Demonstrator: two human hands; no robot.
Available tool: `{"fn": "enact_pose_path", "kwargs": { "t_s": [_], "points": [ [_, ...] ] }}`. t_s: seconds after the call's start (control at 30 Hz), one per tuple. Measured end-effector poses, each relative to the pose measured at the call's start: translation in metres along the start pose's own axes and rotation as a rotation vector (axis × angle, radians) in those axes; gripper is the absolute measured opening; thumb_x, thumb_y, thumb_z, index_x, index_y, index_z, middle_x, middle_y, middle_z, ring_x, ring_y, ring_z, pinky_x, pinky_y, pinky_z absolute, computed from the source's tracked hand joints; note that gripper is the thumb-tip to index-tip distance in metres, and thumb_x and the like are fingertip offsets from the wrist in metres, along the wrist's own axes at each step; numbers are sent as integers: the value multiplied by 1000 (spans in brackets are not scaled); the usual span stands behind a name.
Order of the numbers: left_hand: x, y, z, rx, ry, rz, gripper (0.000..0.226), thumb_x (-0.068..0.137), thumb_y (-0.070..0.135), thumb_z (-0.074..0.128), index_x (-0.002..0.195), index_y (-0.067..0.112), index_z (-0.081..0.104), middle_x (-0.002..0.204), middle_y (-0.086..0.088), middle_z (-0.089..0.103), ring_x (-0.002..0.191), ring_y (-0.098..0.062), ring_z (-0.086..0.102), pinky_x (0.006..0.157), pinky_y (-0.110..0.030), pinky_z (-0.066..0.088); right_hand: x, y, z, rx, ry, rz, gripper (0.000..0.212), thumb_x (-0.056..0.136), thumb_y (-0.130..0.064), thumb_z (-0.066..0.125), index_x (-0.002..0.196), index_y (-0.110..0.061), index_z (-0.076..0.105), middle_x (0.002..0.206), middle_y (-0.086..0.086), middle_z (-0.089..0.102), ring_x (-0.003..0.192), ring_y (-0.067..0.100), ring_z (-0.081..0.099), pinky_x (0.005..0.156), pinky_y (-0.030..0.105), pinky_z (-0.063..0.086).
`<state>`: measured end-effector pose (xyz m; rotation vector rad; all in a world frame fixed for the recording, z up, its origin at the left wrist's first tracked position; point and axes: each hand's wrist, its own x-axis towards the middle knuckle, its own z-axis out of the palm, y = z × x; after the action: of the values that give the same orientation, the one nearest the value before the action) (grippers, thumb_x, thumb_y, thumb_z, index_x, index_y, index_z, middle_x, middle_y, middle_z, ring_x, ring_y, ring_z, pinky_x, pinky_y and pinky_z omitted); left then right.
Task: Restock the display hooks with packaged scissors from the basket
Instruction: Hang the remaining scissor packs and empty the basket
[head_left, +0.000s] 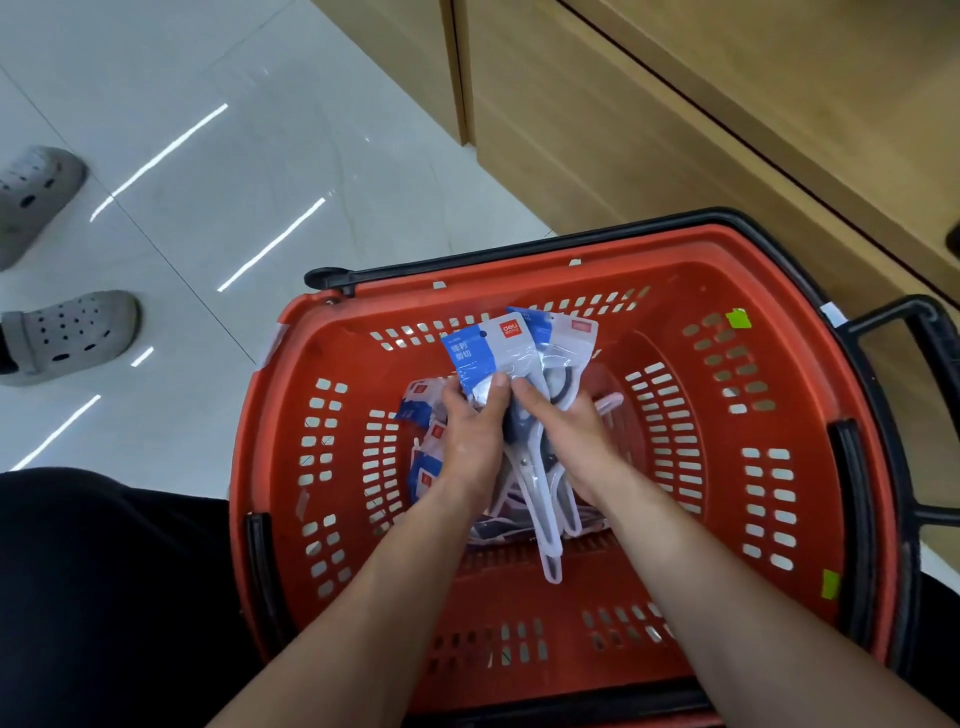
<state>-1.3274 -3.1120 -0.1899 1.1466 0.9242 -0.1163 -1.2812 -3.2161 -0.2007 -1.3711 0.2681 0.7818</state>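
Note:
A red plastic basket (727, 291) with black handles stands on the floor below me. Inside it lie several packaged scissors with blue-and-white cards. Both my hands are down in the basket. My left hand (470, 436) grips a blue-carded pack of scissors (483, 348), thumb on its front. My right hand (563, 431) holds a second pack (563, 338) beside it, whose white scissor handles hang down between my wrists. More packs (421, 410) lie under my left hand at the basket's bottom. No display hooks are in view.
A wooden cabinet base (649, 130) runs along the upper right, close behind the basket. White tiled floor (234, 182) spreads to the left. Another person's feet in grey clogs (67, 332) stand at the far left. My dark-trousered knee (104, 597) is at lower left.

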Motion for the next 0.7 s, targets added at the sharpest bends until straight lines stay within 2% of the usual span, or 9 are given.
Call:
{"fn": "enact_pose_path", "kwargs": {
  "t_s": [0.13, 0.27, 0.37, 0.43, 0.53, 0.63, 0.7],
  "points": [
    [2, 2, -4, -77, -134, -35, 33, 107, 22, 56, 140, 20, 55, 131, -7, 71, 124, -26, 67, 112, -52, 48, -3, -2, -1, 31, 43, 18, 20, 97, -18, 70, 114, -25, 75, 114, 6, 78, 109, 26, 74, 103, 50, 54],
    [-15, 12, -9, 3, -158, -54, 35, 103, 32, 62, 138, 30, 57, 130, 3, 72, 123, -18, 67, 114, -49, 47, -23, -12, 9, 82, 176, 53, 22, 95, -17, 73, 117, -15, 73, 107, 7, 79, 99, 25, 77, 89, 43, 61],
    [-38, 27, -12, 37, -142, -77, 54, 100, 41, 65, 149, 29, 45, 134, 6, 69, 123, -15, 67, 113, -49, 48, -46, -18, 22, 77, 318, 41, 21, 94, -15, 74, 114, -12, 73, 101, 5, 80, 93, 23, 78, 80, 37, 61],
    [-55, 42, -12, 36, -133, -123, 83, 85, 66, 70, 154, 37, 34, 142, 8, 63, 129, -16, 63, 115, -52, 45, -62, -27, 31, 90, 376, 8, 19, 93, -17, 75, 112, -15, 74, 102, 6, 80, 96, 26, 77, 85, 42, 60],
    [-78, 68, -10, 16, -137, -121, 99, 69, 82, 72, 152, 49, 30, 151, 7, 55, 137, -21, 57, 117, -56, 40, -89, -52, 43, 174, 439, -17, 21, 97, -18, 70, 118, -14, 72, 110, 7, 78, 105, 29, 75, 96, 47, 57],
    [-107, 107, -4, 20, -177, -114, 92, 70, 78, 76, 148, 51, 34, 147, 4, 59, 134, -24, 60, 115, -58, 42, -120, -85, 56, 236, 504, -28, 17, 101, -14, 63, 116, -12, 70, 110, 8, 78, 107, 31, 74, 100, 51, 55],
    [-135, 139, 0, 58, -196, -94, 78, 83, 67, 72, 148, 49, 32, 144, 8, 61, 131, -19, 62, 114, -55, 44, -145, -116, 66, 266, 552, -35, 10, 101, -15, 63, 110, -15, 69, 106, 8, 78, 105, 33, 73, 101, 57, 54]
  ]
}}
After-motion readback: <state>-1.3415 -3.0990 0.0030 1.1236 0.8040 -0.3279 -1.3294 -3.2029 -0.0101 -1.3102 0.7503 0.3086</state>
